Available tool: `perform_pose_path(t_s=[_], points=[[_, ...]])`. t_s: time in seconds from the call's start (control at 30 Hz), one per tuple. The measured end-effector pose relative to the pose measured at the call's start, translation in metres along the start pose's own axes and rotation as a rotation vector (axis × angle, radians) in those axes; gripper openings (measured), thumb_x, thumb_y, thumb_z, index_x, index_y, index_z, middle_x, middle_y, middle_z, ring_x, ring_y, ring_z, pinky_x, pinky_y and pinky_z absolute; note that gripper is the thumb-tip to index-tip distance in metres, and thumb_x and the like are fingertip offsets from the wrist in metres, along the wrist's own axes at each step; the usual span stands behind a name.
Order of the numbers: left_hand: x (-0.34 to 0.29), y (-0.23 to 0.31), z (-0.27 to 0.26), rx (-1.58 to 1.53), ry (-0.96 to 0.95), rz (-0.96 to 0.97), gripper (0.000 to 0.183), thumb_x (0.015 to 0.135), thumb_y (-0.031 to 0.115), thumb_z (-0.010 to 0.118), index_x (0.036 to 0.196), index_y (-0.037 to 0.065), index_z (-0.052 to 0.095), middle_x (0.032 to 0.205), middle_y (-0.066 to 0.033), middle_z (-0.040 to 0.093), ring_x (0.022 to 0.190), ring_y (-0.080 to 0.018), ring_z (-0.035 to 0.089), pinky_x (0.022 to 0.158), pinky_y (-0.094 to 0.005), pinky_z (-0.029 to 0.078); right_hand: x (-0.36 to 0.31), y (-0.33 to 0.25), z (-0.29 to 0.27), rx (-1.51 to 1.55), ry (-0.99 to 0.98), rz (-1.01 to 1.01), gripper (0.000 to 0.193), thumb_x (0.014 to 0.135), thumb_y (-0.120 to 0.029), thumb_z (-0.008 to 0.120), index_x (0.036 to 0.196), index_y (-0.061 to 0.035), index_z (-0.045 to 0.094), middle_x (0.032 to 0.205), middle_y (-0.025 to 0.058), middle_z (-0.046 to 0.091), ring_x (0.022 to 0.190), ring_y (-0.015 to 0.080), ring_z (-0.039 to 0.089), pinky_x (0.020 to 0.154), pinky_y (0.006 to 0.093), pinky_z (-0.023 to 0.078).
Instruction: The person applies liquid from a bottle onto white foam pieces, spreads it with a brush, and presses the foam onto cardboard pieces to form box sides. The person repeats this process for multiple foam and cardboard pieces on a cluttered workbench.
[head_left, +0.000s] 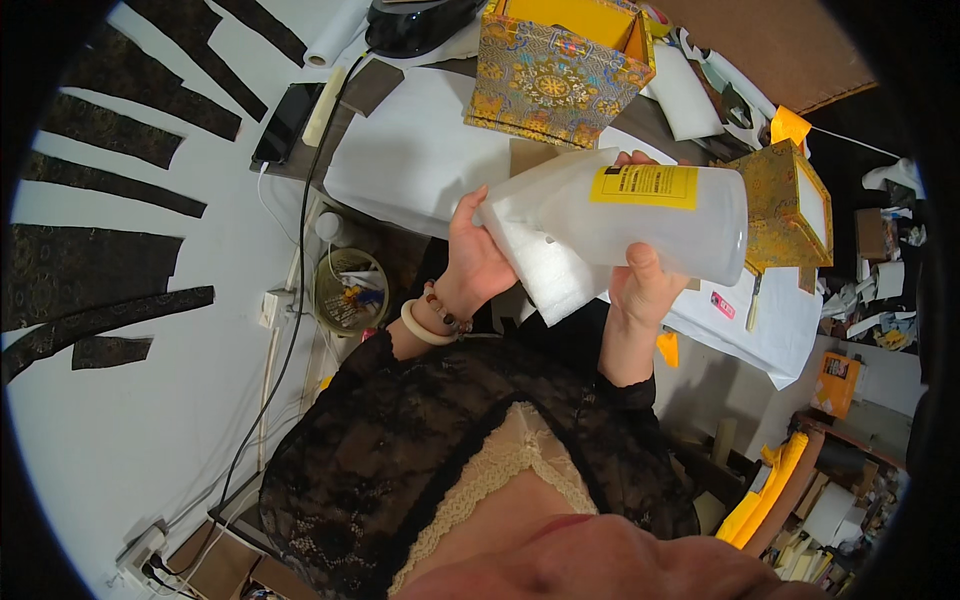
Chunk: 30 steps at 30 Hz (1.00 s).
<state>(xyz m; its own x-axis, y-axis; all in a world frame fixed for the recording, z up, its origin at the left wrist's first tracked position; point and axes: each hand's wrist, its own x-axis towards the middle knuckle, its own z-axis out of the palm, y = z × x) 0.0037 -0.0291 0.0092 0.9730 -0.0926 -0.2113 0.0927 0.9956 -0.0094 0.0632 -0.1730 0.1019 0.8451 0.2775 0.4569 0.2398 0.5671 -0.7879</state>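
Dark table (pixel 655 125): white sheet (pixel 390 150), patterned box (pixel 560 85), phone (pixel 288 122).

The right hand (pixel 645 287) grips a frosted container (pixel 670 237) bearing a yellow label (pixel 645 186), thumb on the near side, fingertips at the far side. Left of this grip, the left hand (pixel 483 262) touches the edge of a white foam piece (pixel 555 285). Beyond the grip stands a patterned box (pixel 550 85); right of it, a smaller gold box (pixel 778 225).

A single head-worn fisheye view faces down from close above the left hand (pixel 480 264) and right hand (pixel 642 288), reaching wide around them
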Motion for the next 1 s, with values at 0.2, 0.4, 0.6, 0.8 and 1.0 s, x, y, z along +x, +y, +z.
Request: perform_pose_path(t_s=[0.2, 0.4, 0.6, 0.8, 1.0], points=[[0.001, -0.002, 0.000, 0.010, 0.006, -0.001, 0.066, 0.090, 0.048, 0.044, 0.139, 0.003, 0.039, 0.136, -0.0146, 0.048, 0.126, -0.0320, 0.045, 0.107, -0.0487, 0.033, -0.006, 0.002, 0.002, -0.011, 0.048, -0.058, 0.089, 0.072, -0.022, 0.084, 0.140, 0.0012, 0.031, 0.131, 0.0276, 0.048, 0.123, 0.0390, 0.048, 0.103, 0.0501, 0.041], [0.002, -0.004, -0.001, 0.014, 0.028, 0.001, 0.066, 0.090, 0.048, 0.044, 0.138, 0.003, 0.039, 0.136, -0.0146, 0.048, 0.125, -0.0317, 0.046, 0.107, -0.0484, 0.034, -0.016, 0.005, -0.008, -0.014, 0.090, -0.064, 0.075, 0.074, -0.014, 0.082, 0.134, 0.0026, 0.040, 0.125, 0.0175, 0.055, 0.114, 0.0299, 0.055, 0.099, 0.0433, 0.045], [0.002, -0.005, 0.001, 0.002, 0.020, -0.014, 0.065, 0.090, 0.048, 0.043, 0.138, 0.004, 0.040, 0.136, -0.0146, 0.048, 0.126, -0.0314, 0.045, 0.107, -0.0480, 0.034, -0.020, 0.006, -0.008, -0.004, 0.090, -0.076, 0.071, 0.075, -0.009, 0.081, 0.133, 0.0024, 0.042, 0.122, 0.0151, 0.056, 0.111, 0.0275, 0.056, 0.097, 0.0415, 0.045], [0.001, -0.007, 0.004, 0.010, 0.040, -0.014, 0.067, 0.090, 0.049, 0.042, 0.140, 0.004, 0.038, 0.139, -0.0153, 0.046, 0.128, -0.0320, 0.043, 0.108, -0.0485, 0.032, -0.021, 0.006, -0.010, -0.026, 0.116, -0.073, 0.073, 0.074, -0.011, 0.082, 0.133, 0.0023, 0.042, 0.122, 0.0145, 0.057, 0.109, 0.0270, 0.057, 0.096, 0.0405, 0.046], [-0.001, -0.007, 0.007, 0.054, 0.052, 0.004, 0.070, 0.092, 0.050, 0.038, 0.141, 0.001, 0.036, 0.142, -0.0175, 0.044, 0.131, -0.0339, 0.041, 0.110, -0.0493, 0.030, -0.013, 0.005, -0.015, -0.203, 0.224, -0.151, 0.068, 0.076, -0.030, 0.081, 0.126, 0.0008, 0.046, 0.114, 0.0113, 0.058, 0.105, 0.0234, 0.057, 0.092, 0.0372, 0.047]])
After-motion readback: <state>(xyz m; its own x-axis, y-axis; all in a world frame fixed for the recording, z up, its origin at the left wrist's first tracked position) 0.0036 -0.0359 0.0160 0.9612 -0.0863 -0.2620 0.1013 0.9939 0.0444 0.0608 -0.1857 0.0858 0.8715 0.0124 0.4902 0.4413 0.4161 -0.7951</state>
